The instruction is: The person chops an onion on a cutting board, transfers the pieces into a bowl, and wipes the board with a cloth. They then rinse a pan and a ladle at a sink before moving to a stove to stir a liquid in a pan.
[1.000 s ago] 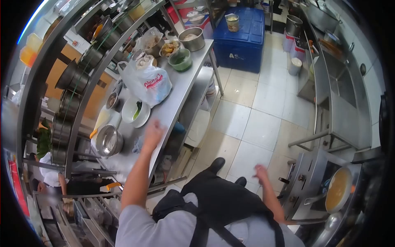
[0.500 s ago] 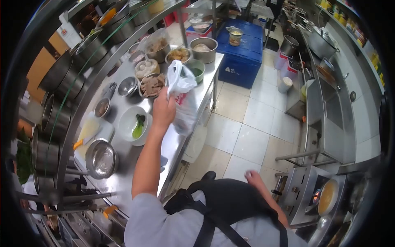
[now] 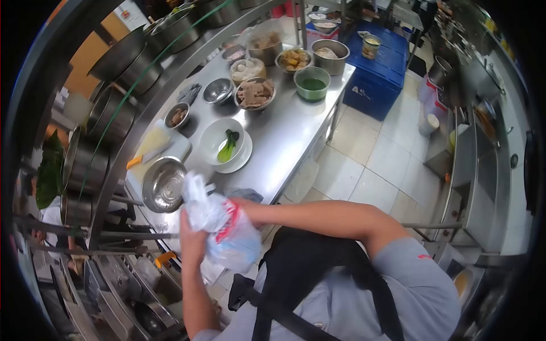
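Note:
A white plastic bag (image 3: 224, 227) with red print, knotted at its top, is held up in front of my body by the table's near edge. My left hand (image 3: 192, 230) is closed around the bag's left side, below the knot. Against the bag's other side lies my right hand (image 3: 249, 210), its fingers hidden behind the plastic. What fills the bag cannot be made out. Close beyond it are a metal bowl (image 3: 153, 184) and a dark grey cloth (image 3: 245, 195). A white bowl (image 3: 207, 142) with a green leafy vegetable (image 3: 227, 149) stands on a plate farther off.
On the steel table (image 3: 273, 150) are sliced meat (image 3: 256, 94), a tub of green liquid (image 3: 312, 84) and a knife (image 3: 149, 156) on a cutting board. A pot shelf (image 3: 108, 170) runs along the left. Beyond the table stands a blue chest (image 3: 369, 85); tiled floor lies right.
The bag has come from over the table's right edge toward my body, in my left hand. My right hand has swung across from the right to the bag. The view has shifted left.

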{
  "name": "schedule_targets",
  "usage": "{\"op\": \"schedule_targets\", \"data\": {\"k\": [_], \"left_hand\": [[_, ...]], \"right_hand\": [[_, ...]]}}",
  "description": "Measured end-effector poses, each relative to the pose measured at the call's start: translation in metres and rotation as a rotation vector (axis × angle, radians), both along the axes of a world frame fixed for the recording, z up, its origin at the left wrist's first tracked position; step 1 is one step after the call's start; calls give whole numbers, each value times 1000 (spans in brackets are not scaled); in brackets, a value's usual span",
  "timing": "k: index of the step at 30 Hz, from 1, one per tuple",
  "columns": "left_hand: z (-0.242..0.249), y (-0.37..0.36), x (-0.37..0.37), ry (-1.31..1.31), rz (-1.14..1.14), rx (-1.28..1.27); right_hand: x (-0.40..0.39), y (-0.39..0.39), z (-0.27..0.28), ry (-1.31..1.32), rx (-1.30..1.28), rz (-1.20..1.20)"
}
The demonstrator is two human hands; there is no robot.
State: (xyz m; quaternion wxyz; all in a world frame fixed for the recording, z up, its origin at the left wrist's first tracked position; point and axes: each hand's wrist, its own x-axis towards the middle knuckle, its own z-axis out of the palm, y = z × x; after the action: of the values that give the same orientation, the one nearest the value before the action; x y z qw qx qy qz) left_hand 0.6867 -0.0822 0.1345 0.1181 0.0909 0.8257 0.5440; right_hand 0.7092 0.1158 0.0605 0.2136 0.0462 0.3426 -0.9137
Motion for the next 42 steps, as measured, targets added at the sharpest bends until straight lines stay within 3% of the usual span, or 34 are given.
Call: {"op": "schedule_targets", "data": {"k": [2, 3, 6, 7, 8, 9, 10, 11, 13, 15, 16, 17, 19, 20, 22, 23, 24, 26, 27, 29, 31, 32, 34, 35, 36, 37, 38, 40, 41, 42], "left_hand": [[-7, -40, -17, 132, 90, -232], [-12, -58, -27, 261, 115, -385], [0, -69, -34, 260, 71, -425], [2, -63, -34, 301, 21, -788], [4, -53, -34, 353, -38, -1148], [9, -34, -32, 381, -92, -1137], [16, -7, -25, 582, -144, -1078], [17, 24, -22, 782, -229, -986], [-4, 92, -19, 898, -484, -758], [-29, 165, 4, 764, -869, -492], [-48, 197, 21, 751, -1133, -476], [-67, 228, 39, 746, -1374, -477], [-87, 270, 99, 791, -1780, -661], [-91, 289, 139, 704, -1924, -697], [-118, 318, 200, 625, -2177, -703], [-128, 330, 231, 661, -2258, -673], [-132, 337, 254, 686, -2316, -633], [-139, 351, 316, 729, -2475, -354], [-136, 352, 349, 665, -2507, -359], [-132, 352, 413, 597, -2530, -332], [-133, 354, 474, -518, -2375, -569], [-131, 357, 506, -511, -2408, -564], [-132, 358, 564, -1194, -1885, -588], [-137, 360, 585, -1196, -1921, -603], [-141, 367, 606, -1326, -1886, -623], [-141, 375, 627, -1452, -1843, -638], [-134, 372, 642, -1460, -1764, -674], [-156, 393, 655, -1504, -1851, -740], [-147, 397, 659, -1550, -1903, -804], [-141, 394, 660, -1376, -1851, -817]], "right_hand": [[-12, -9, 0, 267, 844, 58], [-6, 1, 4, 260, 844, 38], [47, 50, -3, 307, 807, 304], [65, 70, -28, 263, 832, 379], [96, 91, -56, 229, 810, 295], [126, 107, -80, 186, 792, 196], [149, 121, -93, 141, 799, 124], [185, 133, -106, 18, 855, 89], [264, 144, -135, -253, 946, -59], [329, 129, -161, -452, 1010, -276], [364, 118, -167, -513, 1049, -377], [400, 105, -161, -613, 1019, -506], [457, 74, -137, -558, 1091, -740], [493, 49, -134, -532, 1057, -1092], [574, 2, -107, -737, 833, -1446], [617, -26, -109, -899, 630, -1694], [651, -47, -123, -1169, 722, -1830], [712, -69, -104, -1718, 835, -1852], [733, -72, -107, -1940, 829, -1846], [764, -64, -146, -1865, 777, -1890], [781, -45, -177, -1872, 716, -1929], [791, -35, -200, -1743, 572, -2143], [798, -20, -205, -1664, 320, -2284], [803, -26, -197, -1686, 306, -2312], [809, -28, -188, -1147, -127, -2515], [815, -28, -175, -555, -504, -2564], [818, -29, -165, -545, -496, -2590], [817, -37, -148, -578, -257, -2658], [814, -43, -142, -577, -268, -2673], [807, -52, -136, -695, -182, -2655]]}}
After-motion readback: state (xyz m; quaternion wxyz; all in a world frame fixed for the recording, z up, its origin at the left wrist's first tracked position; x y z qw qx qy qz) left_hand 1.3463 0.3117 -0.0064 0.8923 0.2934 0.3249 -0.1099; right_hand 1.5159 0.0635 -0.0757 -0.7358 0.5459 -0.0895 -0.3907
